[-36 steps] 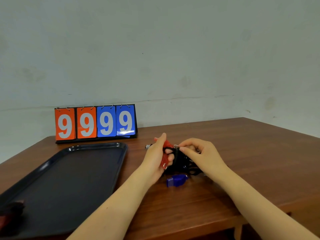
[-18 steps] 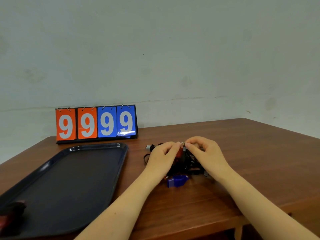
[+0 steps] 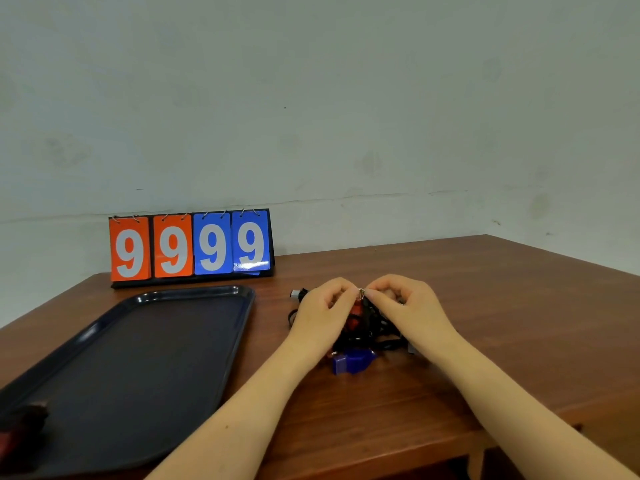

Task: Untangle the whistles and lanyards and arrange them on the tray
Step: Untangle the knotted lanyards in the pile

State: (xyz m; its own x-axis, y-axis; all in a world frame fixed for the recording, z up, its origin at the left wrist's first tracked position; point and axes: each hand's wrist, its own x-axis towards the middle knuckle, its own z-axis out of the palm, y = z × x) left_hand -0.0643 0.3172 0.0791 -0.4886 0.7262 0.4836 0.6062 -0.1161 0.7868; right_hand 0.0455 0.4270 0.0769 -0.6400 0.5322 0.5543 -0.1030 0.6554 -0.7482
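bare wooden table lies open right of the tangled lanyards. to their left the dark tray lies close, its raised rim in the way. the flip scoreboard blocks the far edge behind the tray.

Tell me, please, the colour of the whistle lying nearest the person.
Blue whistle, shown best in the head view.

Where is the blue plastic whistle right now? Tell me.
In the head view, the blue plastic whistle lies on the brown wooden table, at the near edge of the tangled black lanyards, between the person's wrists and right of the dark tray.
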